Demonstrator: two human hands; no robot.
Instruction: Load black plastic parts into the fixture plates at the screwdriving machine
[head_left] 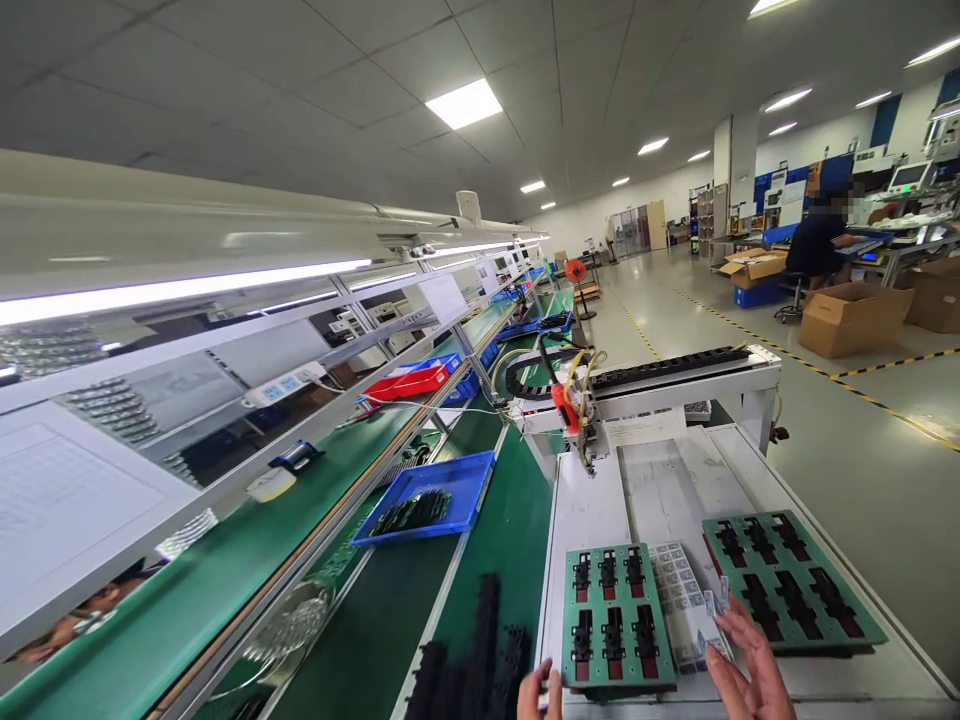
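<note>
Taking the clock face over your whole view, the small clear pieces (709, 603) are between 4 and 5 o'clock, at the fingertips of your right hand (716, 625). That hand is partly curled, thumb and forefinger close together; you can't tell whether they grip a piece. Beneath is the clear compartment tray (673, 580), its cells holding small parts.

At the tray's 9 o'clock side sits the six-station green fixture (595, 598), carrying black molded parts (612, 632). Your left hand (541, 692) is by its near corner at 8 o'clock, fingers parted and holding nothing visible; contact is unclear. Past the tray, at 4 o'clock, is the larger green fixture (810, 570), also loaded with six black parts.

Farther out, a gantry machine (675, 385) spans the white bed at 3 to 4 o'clock. Dark stacked parts (472, 660) lie at 6, a blue bin (471, 490) holding dark boards at 7, and a red bin (409, 383) near 9. A seated person (814, 240) works between 2 and 3.
</note>
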